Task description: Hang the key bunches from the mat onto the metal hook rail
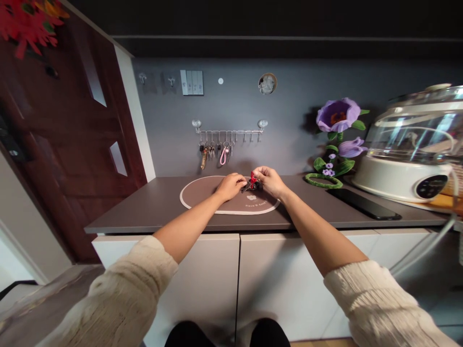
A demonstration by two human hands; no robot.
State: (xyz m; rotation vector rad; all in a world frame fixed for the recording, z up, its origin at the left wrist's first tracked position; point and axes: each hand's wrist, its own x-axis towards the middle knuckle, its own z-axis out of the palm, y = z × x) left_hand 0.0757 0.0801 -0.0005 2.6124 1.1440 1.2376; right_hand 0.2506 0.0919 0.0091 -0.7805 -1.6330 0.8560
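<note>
Keys point(247, 187) lie bunched on the oval mat point(202, 193) atop our worktop point(144, 209), between our hands. Our right hand point(270, 181) has its grip pinched on their red strap point(252, 179), seemingly because it is the easiest part to hold. Our left hand point(230, 186) is at the bunch's left side, perhaps steadying it; we cannot tell whether that grip is closed. Behind, a hook rail point(231, 131) keeps more sets hanging apart.

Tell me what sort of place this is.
It looks like a home entryway, probably just inside the front door: there is a dark red door with a lock on the left, a rail of hooks with keys on the wall, and a low cabinet beneath.
</note>
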